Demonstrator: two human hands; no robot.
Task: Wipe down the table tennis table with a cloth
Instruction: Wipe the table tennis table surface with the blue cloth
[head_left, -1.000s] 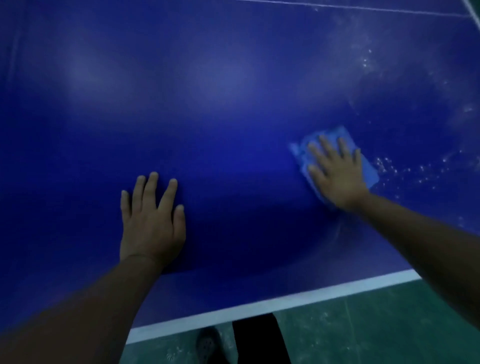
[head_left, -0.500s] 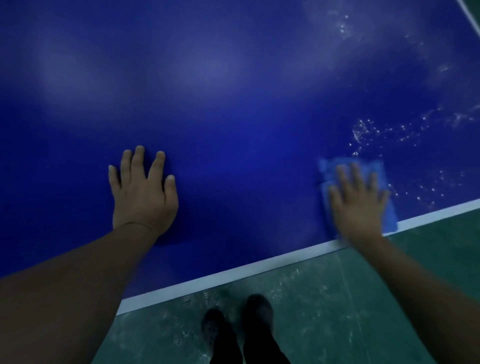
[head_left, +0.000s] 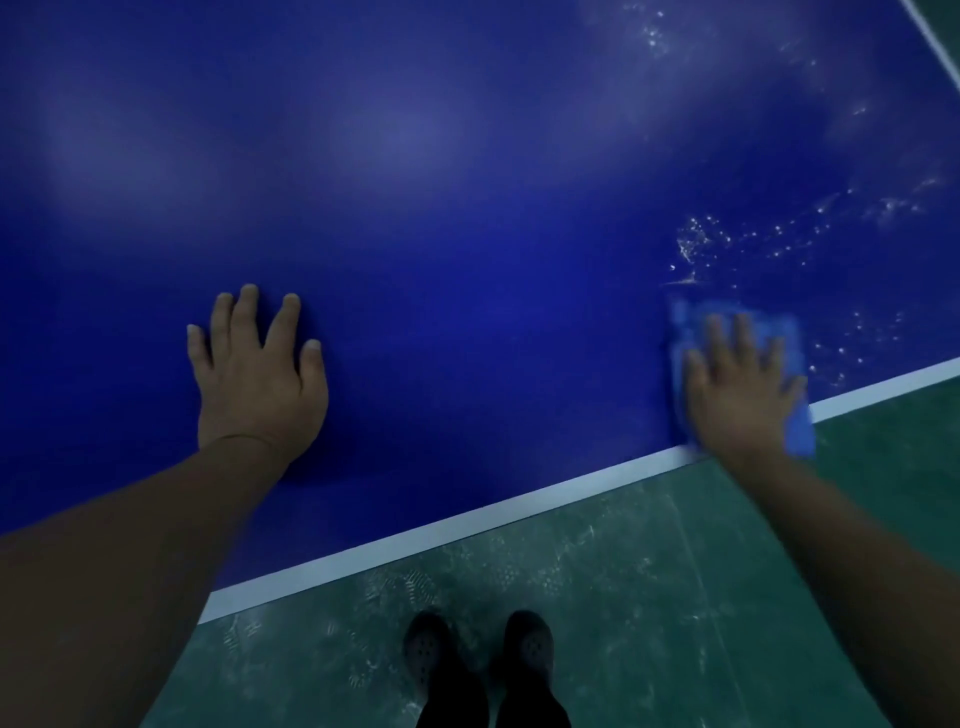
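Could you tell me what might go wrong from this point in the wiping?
The cloth under the right hand already overhangs the white edge line; pulled further, it could slip off and drop to the floor. The droplets lie beyond the cloth on the table and may be missed if the strokes stay near the edge. The left hand rests flat on the surface and may leave prints.

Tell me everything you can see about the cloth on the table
The cloth is light blue, soft-looking and roughly rectangular, blurred in the head view. It lies flat on the dark blue table tennis table at its near edge, one corner hanging past the white edge line. The right hand presses on it with straight, spread fingers, covering its middle. White droplets speckle the tabletop just beyond it.
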